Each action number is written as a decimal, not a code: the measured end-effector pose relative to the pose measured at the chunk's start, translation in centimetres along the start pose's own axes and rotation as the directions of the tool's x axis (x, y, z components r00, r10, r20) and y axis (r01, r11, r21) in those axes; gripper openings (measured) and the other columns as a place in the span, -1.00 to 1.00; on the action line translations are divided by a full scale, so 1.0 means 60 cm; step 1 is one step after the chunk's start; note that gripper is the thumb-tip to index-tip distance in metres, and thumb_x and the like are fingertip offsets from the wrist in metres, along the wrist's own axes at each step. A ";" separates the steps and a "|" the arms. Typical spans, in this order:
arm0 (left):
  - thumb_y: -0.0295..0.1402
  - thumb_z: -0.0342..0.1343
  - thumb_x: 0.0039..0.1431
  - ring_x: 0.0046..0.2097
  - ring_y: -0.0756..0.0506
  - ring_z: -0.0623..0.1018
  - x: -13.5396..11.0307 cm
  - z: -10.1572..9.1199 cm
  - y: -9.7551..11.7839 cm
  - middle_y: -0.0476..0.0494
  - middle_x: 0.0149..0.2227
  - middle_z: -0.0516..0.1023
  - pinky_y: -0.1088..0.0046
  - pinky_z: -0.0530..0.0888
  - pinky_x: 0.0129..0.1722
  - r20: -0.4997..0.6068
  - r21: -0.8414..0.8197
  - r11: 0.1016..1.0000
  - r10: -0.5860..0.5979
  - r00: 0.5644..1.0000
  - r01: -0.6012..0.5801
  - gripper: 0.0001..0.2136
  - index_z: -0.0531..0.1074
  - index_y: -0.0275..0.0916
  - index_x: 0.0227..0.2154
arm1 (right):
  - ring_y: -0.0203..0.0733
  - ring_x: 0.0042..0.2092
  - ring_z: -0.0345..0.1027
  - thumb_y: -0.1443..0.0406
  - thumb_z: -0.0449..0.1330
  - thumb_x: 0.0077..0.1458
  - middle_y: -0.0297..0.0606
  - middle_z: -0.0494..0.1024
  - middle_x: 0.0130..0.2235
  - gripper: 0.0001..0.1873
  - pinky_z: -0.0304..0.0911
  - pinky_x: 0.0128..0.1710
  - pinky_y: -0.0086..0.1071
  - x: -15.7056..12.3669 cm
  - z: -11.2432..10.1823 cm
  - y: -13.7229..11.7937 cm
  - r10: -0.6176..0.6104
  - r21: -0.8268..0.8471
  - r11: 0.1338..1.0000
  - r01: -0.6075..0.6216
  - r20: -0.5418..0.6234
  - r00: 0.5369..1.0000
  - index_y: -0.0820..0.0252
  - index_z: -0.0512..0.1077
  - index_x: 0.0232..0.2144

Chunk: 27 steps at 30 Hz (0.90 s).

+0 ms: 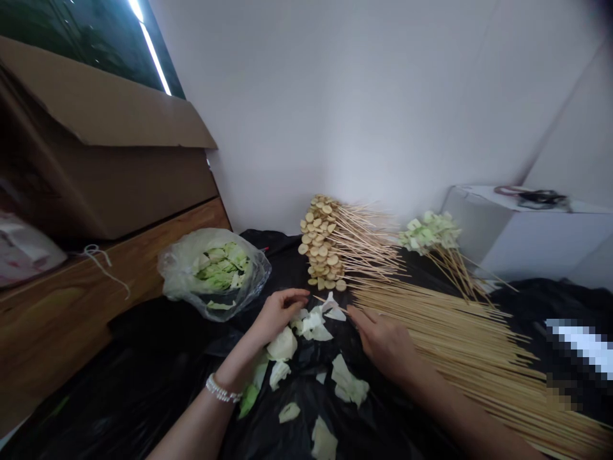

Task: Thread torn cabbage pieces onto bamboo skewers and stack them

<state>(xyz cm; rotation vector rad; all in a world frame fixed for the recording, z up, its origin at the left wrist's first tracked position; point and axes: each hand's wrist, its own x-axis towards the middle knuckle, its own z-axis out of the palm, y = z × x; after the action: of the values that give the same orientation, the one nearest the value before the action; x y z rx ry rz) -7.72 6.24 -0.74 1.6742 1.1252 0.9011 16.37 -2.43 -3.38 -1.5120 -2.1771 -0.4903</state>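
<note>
My left hand (278, 313) rests over a small heap of pale cabbage pieces (313, 321) on the black plastic sheet (143, 377), fingers curled together on a piece. My right hand (383, 342) pinches a thin bamboo skewer (330, 300) whose tip pokes into a cabbage piece between the hands. More loose cabbage pieces (348, 383) lie nearer to me. A big pile of bare skewers (460, 338) lies just right of my right hand.
A clear bag of cabbage leaves (215, 271) sits at the left. Behind stand finished skewers of round beige slices (323, 246) and of cabbage (431, 233). A cardboard box (105, 160) rests on a wooden ledge (96, 287); a white box (527, 230) stands right.
</note>
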 end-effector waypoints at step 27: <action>-0.28 0.28 -0.10 -0.38 -0.07 0.53 0.010 -0.001 -0.010 -0.11 -0.44 0.57 0.45 0.41 -0.33 -0.165 -0.034 0.998 0.055 0.985 -0.062 -0.82 0.46 -0.26 -0.49 | -0.31 -0.45 0.37 0.41 0.03 0.15 -0.26 0.56 -0.33 -0.62 0.05 -0.49 -0.41 0.001 -0.006 -0.008 -0.025 0.004 1.000 0.026 -0.038 0.999 0.16 0.45 -0.01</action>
<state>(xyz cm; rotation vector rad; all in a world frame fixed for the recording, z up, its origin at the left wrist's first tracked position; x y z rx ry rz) -7.77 6.95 -1.23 1.6320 1.1649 1.1081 15.96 -2.70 -3.06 -1.4625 -2.1694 -0.5177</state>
